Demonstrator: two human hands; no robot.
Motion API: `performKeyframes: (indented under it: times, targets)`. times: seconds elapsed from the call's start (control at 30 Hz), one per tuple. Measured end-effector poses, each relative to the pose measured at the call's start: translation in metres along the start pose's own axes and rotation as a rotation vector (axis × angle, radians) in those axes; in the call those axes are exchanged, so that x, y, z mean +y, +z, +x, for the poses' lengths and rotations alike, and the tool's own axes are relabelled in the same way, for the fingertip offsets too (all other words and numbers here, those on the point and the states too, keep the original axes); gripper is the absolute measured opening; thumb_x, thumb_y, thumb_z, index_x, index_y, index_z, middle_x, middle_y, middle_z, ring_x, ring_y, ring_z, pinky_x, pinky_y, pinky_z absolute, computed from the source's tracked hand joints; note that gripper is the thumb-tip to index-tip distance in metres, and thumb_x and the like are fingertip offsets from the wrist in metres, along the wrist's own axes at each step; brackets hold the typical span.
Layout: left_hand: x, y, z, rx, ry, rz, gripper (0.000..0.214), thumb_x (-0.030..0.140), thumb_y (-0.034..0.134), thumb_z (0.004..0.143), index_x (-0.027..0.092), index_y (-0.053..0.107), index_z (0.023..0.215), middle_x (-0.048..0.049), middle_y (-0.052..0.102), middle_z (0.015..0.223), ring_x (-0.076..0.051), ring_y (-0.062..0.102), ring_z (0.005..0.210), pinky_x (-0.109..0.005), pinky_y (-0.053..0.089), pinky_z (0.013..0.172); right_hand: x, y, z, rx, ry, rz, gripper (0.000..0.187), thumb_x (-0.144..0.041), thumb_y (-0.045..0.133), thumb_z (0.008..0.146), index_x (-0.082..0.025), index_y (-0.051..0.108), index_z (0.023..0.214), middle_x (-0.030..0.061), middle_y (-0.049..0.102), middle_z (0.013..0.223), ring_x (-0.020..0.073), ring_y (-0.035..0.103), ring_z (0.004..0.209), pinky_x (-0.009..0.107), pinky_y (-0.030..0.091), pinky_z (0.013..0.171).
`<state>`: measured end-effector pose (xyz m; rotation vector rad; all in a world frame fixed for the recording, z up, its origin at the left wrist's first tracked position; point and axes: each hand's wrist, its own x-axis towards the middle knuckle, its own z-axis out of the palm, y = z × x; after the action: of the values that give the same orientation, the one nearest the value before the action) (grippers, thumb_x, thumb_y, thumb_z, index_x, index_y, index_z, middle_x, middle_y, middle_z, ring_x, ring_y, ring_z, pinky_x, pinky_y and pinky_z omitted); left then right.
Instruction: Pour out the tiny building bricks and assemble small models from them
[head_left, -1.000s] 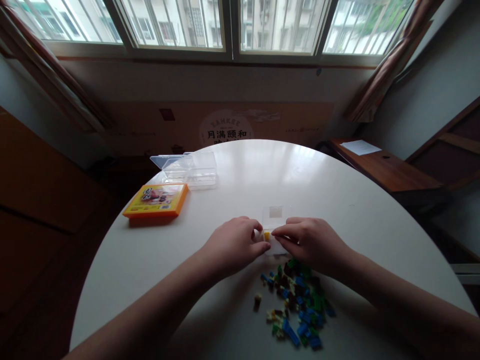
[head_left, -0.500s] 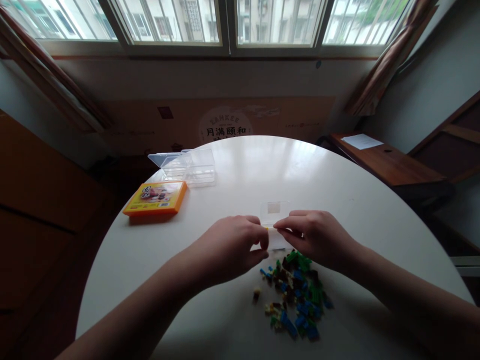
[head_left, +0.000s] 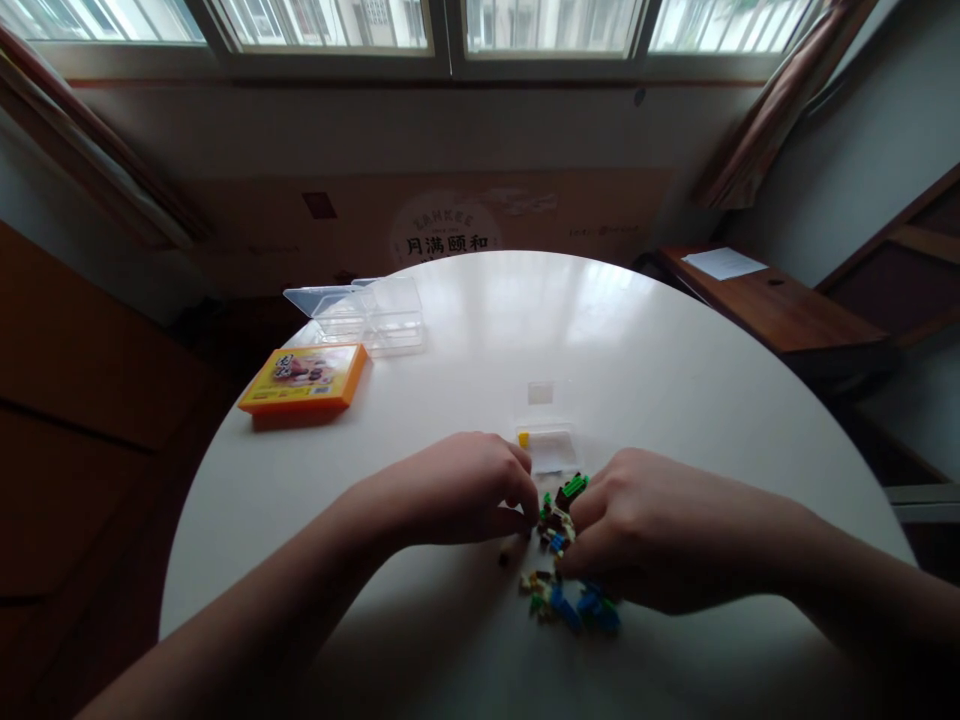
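A heap of small building bricks in green, blue, dark brown and cream lies on the white table. At its left edge is my left hand, thumb and forefinger pinched together; whatever is between the tips is too small to make out. My right hand reaches over the heap's right side with curled fingers among the bricks, and covers part of it. Whatever its fingertips grip is hidden. Just beyond the heap lies a small clear plastic box, lid folded back, with a yellow piece at its left corner.
An orange-and-yellow box lies at the left of the round white table. Behind it stands an open clear divided case. A wooden desk with a paper sheet stands beyond the table on the right.
Both hands have left the clear box and come down to the brick heap. The right hand now covers the heap's right side. The view has tilted slightly downward.
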<state>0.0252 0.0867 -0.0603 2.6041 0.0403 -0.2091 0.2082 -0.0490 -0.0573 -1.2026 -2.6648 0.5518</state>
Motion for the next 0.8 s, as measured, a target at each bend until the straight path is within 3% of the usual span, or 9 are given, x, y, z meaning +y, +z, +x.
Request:
performKeyframes:
  times: [0.23, 0.53, 0.8]
  targets:
    - [0.0022, -0.0054, -0.0044, -0.060, -0.015, 0.010, 0.018, 0.013, 0.071, 0.077, 0.028, 0.078, 0.084, 0.0029, 0.071, 0.082, -0.011, 0.062, 0.068, -0.021, 0.044, 0.062, 0.0017, 0.0043, -0.0014, -0.093, 0.061, -0.014, 0.017, -0.012, 0.059, 0.079, -0.021, 0.064, 0.066, -0.0026, 0.066, 0.072, 0.0106, 0.052, 0.063, 0.024, 0.034, 0.059]
    - [0.0004, -0.0043, -0.0059, 0.005, -0.007, 0.021, 0.025, 0.014, 0.071, 0.079, 0.032, 0.078, 0.095, 0.0029, 0.071, 0.090, -0.011, 0.064, 0.073, -0.022, 0.045, 0.067, 0.0039, 0.0000, -0.0014, -0.057, 0.057, -0.025, 0.021, -0.016, 0.054, 0.088, -0.023, 0.068, 0.074, -0.0015, 0.065, 0.072, 0.0103, 0.052, 0.063, 0.024, 0.032, 0.059]
    - [0.0014, 0.0000, -0.0025, 0.015, -0.013, 0.035, 0.022, 0.016, 0.069, 0.082, 0.033, 0.078, 0.093, 0.0025, 0.070, 0.089, -0.011, 0.063, 0.070, -0.022, 0.044, 0.064, 0.0070, 0.0014, -0.0018, -0.039, 0.050, -0.013, 0.019, -0.017, 0.055, 0.086, -0.023, 0.069, 0.075, -0.0014, 0.065, 0.071, 0.0099, 0.052, 0.061, 0.023, 0.031, 0.058]
